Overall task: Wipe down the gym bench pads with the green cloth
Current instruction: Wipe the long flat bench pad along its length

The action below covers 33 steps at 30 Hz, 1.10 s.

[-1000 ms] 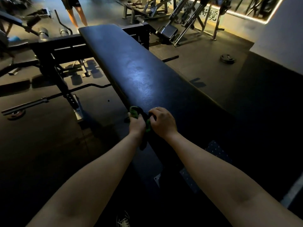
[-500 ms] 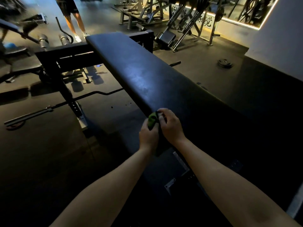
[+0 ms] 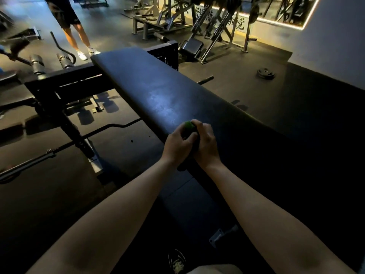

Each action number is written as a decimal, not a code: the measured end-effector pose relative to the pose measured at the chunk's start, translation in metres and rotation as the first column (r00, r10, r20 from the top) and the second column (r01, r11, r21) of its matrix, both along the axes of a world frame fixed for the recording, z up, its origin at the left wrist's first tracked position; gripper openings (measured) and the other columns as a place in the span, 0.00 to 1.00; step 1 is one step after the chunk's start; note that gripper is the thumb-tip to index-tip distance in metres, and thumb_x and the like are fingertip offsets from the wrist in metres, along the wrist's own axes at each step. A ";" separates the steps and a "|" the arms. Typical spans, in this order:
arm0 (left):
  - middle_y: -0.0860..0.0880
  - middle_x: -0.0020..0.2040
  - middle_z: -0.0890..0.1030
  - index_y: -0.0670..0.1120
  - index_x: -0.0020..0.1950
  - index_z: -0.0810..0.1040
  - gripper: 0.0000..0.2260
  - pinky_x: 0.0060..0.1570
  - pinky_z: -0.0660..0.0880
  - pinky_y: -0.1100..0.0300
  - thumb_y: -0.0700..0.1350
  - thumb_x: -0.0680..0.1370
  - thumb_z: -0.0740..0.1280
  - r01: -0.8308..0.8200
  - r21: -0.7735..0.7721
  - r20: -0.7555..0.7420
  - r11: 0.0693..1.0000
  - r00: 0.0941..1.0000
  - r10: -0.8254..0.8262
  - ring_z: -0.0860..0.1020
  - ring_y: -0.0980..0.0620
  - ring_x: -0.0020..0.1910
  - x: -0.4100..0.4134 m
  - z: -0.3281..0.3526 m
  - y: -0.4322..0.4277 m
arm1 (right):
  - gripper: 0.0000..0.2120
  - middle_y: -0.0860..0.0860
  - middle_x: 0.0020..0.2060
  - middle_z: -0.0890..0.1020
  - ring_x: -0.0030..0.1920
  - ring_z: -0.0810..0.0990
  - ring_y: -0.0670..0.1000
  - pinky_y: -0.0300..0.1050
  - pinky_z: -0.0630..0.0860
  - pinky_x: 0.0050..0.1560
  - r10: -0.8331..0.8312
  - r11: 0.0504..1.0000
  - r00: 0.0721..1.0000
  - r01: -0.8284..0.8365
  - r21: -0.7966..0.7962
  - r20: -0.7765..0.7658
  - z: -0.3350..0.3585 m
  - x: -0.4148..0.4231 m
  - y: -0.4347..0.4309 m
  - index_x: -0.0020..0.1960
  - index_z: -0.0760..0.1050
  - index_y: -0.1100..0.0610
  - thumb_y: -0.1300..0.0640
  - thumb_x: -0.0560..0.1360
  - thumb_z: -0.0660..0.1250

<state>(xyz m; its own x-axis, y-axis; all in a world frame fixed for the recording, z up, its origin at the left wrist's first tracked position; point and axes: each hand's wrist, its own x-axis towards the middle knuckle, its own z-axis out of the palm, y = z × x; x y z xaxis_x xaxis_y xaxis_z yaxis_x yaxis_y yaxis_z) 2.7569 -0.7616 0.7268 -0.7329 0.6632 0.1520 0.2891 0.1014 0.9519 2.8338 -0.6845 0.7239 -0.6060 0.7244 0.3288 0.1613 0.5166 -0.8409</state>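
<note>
On the near left edge of the bench pad [image 3: 150, 86], the left hand [image 3: 177, 144] and the right hand [image 3: 205, 143] sit side by side, touching, both with fingers curled tight round the bunched green cloth [image 3: 189, 125]. It looks like the wiping step, with the cloth held at the pad's edge. Next, I think they should push it toward the far end, pressing down.

Black bench pad [image 3: 158, 91]; green cloth [image 3: 189, 125] bunched at its left edge.
</note>
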 end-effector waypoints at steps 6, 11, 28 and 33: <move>0.48 0.65 0.78 0.52 0.67 0.78 0.20 0.64 0.73 0.50 0.55 0.76 0.66 -0.017 -0.321 -0.422 0.947 0.898 -0.127 0.75 0.47 0.64 -0.079 -0.038 0.012 | 0.19 0.57 0.61 0.71 0.61 0.72 0.60 0.52 0.72 0.63 -0.274 0.953 0.910 0.215 0.212 0.310 -0.022 -0.014 0.060 0.64 0.78 0.56 0.66 0.76 0.60; 0.53 0.71 0.68 0.58 0.69 0.72 0.24 0.69 0.56 0.52 0.63 0.74 0.58 -0.040 -0.537 -0.545 0.843 0.779 -0.311 0.60 0.48 0.72 -0.103 -0.059 0.011 | 0.20 0.56 0.65 0.71 0.62 0.70 0.59 0.52 0.67 0.62 -0.365 0.917 0.786 0.212 0.337 0.499 -0.031 -0.029 0.048 0.70 0.72 0.52 0.59 0.79 0.58; 0.50 0.78 0.63 0.59 0.80 0.59 0.27 0.76 0.48 0.48 0.64 0.82 0.54 0.342 -0.566 -0.619 0.750 0.425 -0.661 0.57 0.46 0.76 -0.178 -0.070 -0.009 | 0.18 0.58 0.62 0.77 0.57 0.71 0.61 0.54 0.75 0.55 -0.783 0.599 0.506 0.457 0.658 0.361 -0.066 -0.037 -0.075 0.63 0.80 0.56 0.66 0.75 0.66; 0.49 0.79 0.60 0.57 0.80 0.57 0.28 0.74 0.54 0.44 0.61 0.82 0.58 0.402 -0.616 -0.604 0.678 0.312 -0.734 0.58 0.42 0.76 -0.192 -0.064 -0.009 | 0.23 0.58 0.65 0.74 0.61 0.69 0.62 0.56 0.74 0.56 -0.926 0.363 0.222 0.742 0.563 0.304 -0.069 -0.011 -0.094 0.65 0.77 0.56 0.69 0.72 0.70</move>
<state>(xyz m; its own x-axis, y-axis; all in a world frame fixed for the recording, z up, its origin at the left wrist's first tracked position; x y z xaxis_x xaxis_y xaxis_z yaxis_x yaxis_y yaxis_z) 2.5652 -0.7701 0.6628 0.1689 0.9793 0.1111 0.9505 -0.1917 0.2444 2.8231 -0.7787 0.6551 0.1954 0.8572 0.4765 0.9508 -0.0464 -0.3063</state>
